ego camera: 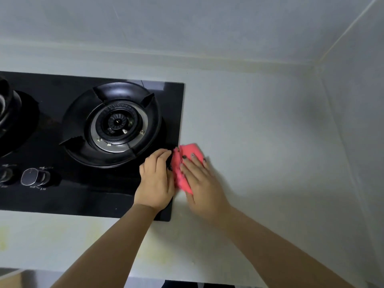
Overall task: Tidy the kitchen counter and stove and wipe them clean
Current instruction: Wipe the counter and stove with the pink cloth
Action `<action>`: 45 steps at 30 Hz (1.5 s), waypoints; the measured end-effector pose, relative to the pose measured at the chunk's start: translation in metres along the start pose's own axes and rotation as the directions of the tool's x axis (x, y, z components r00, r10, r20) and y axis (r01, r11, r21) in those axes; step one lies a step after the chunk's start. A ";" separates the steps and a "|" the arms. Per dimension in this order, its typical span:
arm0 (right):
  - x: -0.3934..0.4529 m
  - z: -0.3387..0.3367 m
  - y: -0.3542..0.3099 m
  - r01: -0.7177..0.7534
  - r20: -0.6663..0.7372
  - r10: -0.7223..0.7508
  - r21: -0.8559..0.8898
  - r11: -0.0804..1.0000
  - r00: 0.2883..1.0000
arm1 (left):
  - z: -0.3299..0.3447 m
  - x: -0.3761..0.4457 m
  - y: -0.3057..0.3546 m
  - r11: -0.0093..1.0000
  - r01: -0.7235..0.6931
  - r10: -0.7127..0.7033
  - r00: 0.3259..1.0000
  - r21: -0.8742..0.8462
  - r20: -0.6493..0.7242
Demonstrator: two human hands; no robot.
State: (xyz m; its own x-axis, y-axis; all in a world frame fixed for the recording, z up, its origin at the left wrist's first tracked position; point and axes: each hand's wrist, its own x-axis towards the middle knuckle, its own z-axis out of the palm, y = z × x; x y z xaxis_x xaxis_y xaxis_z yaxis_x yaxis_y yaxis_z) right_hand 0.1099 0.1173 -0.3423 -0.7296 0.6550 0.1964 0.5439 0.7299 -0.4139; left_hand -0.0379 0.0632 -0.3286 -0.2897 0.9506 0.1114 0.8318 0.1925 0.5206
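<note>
1. A pink cloth (pixel 188 163) lies bunched at the right edge of the black glass gas stove (pixel 62 196), partly on the glass and partly on the pale surface (pixel 259 132).
2. The right hand (pixel 199 183) lies flat on the cloth, fingers straight and spread, pressing it down onto the surface.
3. The left hand (pixel 156 179) rests on the stove's right front corner, its fingers curled at the cloth's left edge; whether they actually pinch the fabric cannot be told.
4. The right burner (pixel 117 123) with its black pan support sits just left of the hands.
5. A control knob (pixel 31 176) stands near the stove's front edge, with a second knob (pixel 5 174) cut off at the left.
6. Pale walls meet in a corner at the upper right.
</note>
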 end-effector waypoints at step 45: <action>-0.165 -0.113 0.081 -0.404 -0.409 0.485 0.271 0.874 0.773 | 0.005 -0.002 0.000 0.998 -0.032 0.037 0.995 0.060 -0.090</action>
State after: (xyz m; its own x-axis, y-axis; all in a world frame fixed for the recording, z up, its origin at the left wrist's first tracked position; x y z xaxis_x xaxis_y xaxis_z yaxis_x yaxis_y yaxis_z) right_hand 0.3210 0.0899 -0.3078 -0.1311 0.9400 0.3149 0.6579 0.3201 -0.6817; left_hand -0.0348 0.0624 -0.3325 -0.3002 0.9313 0.2066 0.8674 0.1764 0.4653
